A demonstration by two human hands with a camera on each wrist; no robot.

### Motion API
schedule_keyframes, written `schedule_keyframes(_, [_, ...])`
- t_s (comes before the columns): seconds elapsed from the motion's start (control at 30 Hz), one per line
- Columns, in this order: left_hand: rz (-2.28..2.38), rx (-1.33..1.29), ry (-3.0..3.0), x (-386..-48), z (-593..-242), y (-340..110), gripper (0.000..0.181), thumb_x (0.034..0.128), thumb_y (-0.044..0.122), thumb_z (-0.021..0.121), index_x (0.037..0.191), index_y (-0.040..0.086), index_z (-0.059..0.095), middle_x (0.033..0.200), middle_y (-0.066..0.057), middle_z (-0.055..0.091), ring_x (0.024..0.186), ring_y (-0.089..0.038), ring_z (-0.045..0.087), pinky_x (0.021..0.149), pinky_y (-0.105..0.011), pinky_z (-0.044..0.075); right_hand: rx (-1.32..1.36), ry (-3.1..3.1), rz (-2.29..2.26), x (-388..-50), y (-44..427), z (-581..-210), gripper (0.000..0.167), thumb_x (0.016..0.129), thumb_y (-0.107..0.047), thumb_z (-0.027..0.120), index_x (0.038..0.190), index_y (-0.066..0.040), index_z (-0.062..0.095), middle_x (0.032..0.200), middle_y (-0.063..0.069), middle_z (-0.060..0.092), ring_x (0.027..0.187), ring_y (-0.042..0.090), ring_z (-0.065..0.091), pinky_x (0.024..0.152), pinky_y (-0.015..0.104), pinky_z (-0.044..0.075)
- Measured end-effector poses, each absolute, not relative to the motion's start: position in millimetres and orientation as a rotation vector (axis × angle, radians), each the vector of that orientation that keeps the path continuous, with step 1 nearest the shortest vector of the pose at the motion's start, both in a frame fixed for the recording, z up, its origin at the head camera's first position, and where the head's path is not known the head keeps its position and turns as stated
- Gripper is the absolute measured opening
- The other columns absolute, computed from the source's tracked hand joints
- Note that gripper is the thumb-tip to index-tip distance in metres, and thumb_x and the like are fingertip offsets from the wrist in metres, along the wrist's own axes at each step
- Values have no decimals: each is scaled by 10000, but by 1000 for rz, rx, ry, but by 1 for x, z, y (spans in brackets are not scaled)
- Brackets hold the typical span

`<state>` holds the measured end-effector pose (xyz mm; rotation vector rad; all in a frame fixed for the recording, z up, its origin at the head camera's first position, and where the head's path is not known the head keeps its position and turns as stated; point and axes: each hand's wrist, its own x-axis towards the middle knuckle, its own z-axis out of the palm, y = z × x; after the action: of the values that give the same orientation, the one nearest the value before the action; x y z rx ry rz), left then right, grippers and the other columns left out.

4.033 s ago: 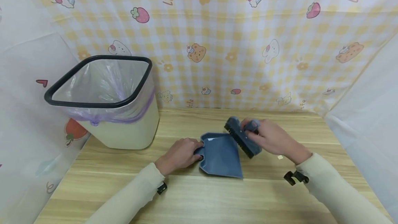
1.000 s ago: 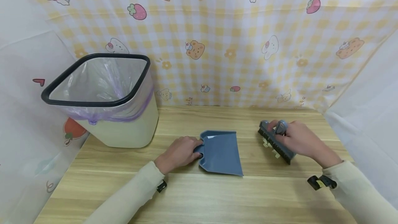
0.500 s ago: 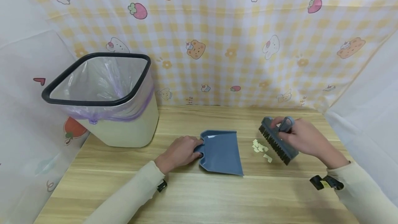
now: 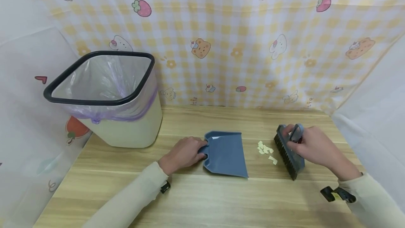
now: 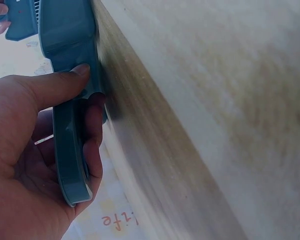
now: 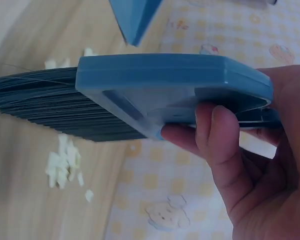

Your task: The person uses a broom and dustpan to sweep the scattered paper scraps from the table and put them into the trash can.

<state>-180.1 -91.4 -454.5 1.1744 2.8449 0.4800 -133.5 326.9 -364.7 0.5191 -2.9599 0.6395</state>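
Note:
My left hand [image 4: 183, 154] grips the short handle of a blue-grey dustpan [image 4: 226, 156], which lies on the table with its wide lip facing right. The left wrist view shows the thumb on top of the dustpan handle [image 5: 67, 150] and fingers curled through its loop. To the right, my right hand [image 4: 319, 150] holds a matching hand brush [image 4: 297, 163] by its looped handle, dark bristles facing left. A small cluster of pale yellow scraps [image 4: 264, 148] lies between dustpan lip and brush, apart from both. Near the brush [image 6: 155, 72], these scraps [image 6: 63, 162] also appear in the right wrist view.
A cream trash bin [image 4: 136, 133] with a black rim and a clear, purple-banded liner stands at the back left of the wooden table [image 4: 215, 200]. A yellow checked cloth [image 4: 227, 20] hangs behind, and white sheets close off both sides.
From beside the dustpan lip, the brush has moved right. The scraps shifted left from under its bristles; the brush then drew back right, away from them. The dustpan and left hand stayed in place.

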Motion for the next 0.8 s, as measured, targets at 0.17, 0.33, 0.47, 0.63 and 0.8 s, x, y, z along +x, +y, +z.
schedule_keyframes(0.17, [479, 1180, 2844, -181, -455, -91, 383, 1029, 188, 807, 1337, -29, 742, 1162, -145, 788, 1073, -294, 767, 929, -454, 630, 477, -2943, 614, -131, 315, -374, 176, 954, -113, 694, 1124, -151, 721, 523, -181, 455, 473, 57, 380, 506, 285, 366])
schedule_keyframes(0.33, [480, 1180, 2839, -180, -454, -91, 367, 1027, 177, 806, 1325, -28, 746, 1151, -143, 788, 1065, -293, 765, 920, -454, 631, 452, -2905, 612, -134, 302, -379, 107, 945, -113, 671, 1042, -159, 680, 580, -129, 538, 495, 89, 445, 516, 295, 390])
schedule_keyframes(0.47, [470, 1183, 2839, -180, -453, -89, 327, 1025, 179, 810, 1285, -12, 759, 1090, -111, 783, 996, -251, 759, 869, -431, 632, 466, -2890, 642, -139, 295, -382, 117, 950, -79, 653, 1037, -152, 678, 588, -118, 551, 488, 81, 444, 508, 287, 389])
schedule_keyframes(0.63, [431, 1204, 2844, -181, -452, -88, 252, 1020, 184, 821, 1204, 19, 770, 979, -59, 747, 845, -173, 701, 755, -383, 607, 534, -2876, 681, -144, 291, -383, 172, 967, -55, 647, 1104, -143, 702, 559, -135, 446, 481, 43, 334, 500, 267, 338])
schedule_keyframes(0.8, [385, 1206, 2845, -182, -450, -86, 231, 1020, 189, 823, 1182, 32, 773, 966, -49, 745, 804, -151, 671, 727, -371, 590, 626, -2884, 744, -147, 288, -382, 219, 998, -45, 667, 1189, -111, 750, 538, -163, 400, 469, 8, 259, 486, 253, 308])
